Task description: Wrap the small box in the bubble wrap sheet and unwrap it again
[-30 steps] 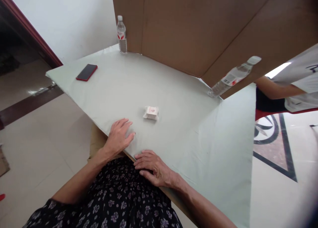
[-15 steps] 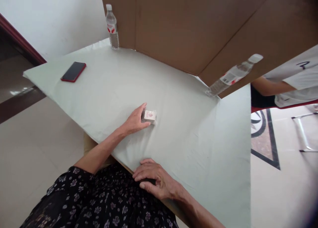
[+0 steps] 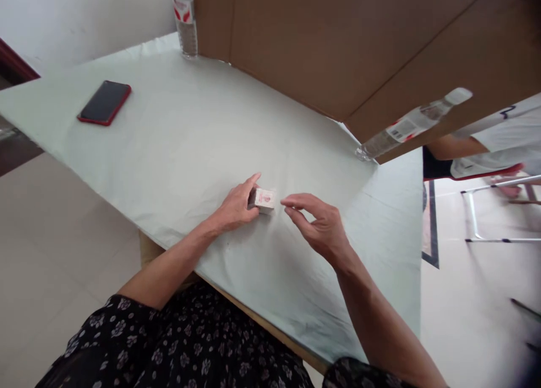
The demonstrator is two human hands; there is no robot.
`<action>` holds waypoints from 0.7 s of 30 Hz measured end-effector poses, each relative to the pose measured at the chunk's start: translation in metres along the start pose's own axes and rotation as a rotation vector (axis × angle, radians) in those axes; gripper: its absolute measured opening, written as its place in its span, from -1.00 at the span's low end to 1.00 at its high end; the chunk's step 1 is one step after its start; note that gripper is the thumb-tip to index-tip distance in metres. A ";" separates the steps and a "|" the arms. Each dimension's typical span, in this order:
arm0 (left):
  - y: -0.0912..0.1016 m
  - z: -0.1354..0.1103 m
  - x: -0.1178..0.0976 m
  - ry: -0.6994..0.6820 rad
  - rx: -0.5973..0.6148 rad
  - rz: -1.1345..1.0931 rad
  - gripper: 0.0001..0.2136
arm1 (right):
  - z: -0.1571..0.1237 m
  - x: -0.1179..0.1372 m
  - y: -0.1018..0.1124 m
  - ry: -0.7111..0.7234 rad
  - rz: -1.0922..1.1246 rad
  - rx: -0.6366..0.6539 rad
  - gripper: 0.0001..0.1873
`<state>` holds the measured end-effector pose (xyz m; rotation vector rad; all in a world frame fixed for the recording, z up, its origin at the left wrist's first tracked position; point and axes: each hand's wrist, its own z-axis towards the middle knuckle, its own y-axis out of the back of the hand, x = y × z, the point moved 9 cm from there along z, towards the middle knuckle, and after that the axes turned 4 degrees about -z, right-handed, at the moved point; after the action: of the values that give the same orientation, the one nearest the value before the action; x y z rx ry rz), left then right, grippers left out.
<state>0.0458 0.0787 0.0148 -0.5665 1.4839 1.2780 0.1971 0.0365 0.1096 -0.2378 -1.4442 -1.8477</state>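
A small white box [image 3: 265, 201] with red print on its top rests on the cloth-covered table [image 3: 169, 151]. My left hand [image 3: 239, 204] curls round its left end, with the thumb on the near side and the fingers on the far side. Just right of the box is my right hand [image 3: 316, 221], bent at the fingers. A narrow gap shows between its thumb and fingertips, and I see nothing held in them.
A phone [image 3: 105, 102] in a red case lies at the left. Two water bottles [image 3: 186, 24] stand against a brown cardboard panel [image 3: 296, 44], the second bottle [image 3: 406, 128] at its right corner. Beyond, at the right, a person's arm and white sleeve [image 3: 502, 134] show.
My right hand has left the table's near edge and come forward to the right side of the box. My left hand stays at the box. The view has shifted slightly.
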 end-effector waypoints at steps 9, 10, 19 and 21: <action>-0.006 -0.002 -0.001 -0.035 -0.022 0.059 -0.19 | 0.016 0.009 -0.043 0.237 -0.546 0.198 -0.78; -0.007 -0.002 -0.002 -0.037 -0.019 0.052 -0.19 | 0.017 0.011 -0.045 0.250 -0.584 0.218 -0.77; -0.008 -0.004 -0.006 -0.069 -0.007 0.036 -0.19 | 0.017 0.017 -0.060 0.350 -0.780 0.191 -0.63; -0.007 -0.004 -0.006 -0.079 -0.014 0.032 -0.20 | 0.020 0.014 -0.061 0.348 -0.771 0.168 -0.65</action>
<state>0.0526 0.0709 0.0170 -0.4982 1.4249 1.3213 0.1411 0.0519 0.0785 0.7918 -1.5368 -2.1771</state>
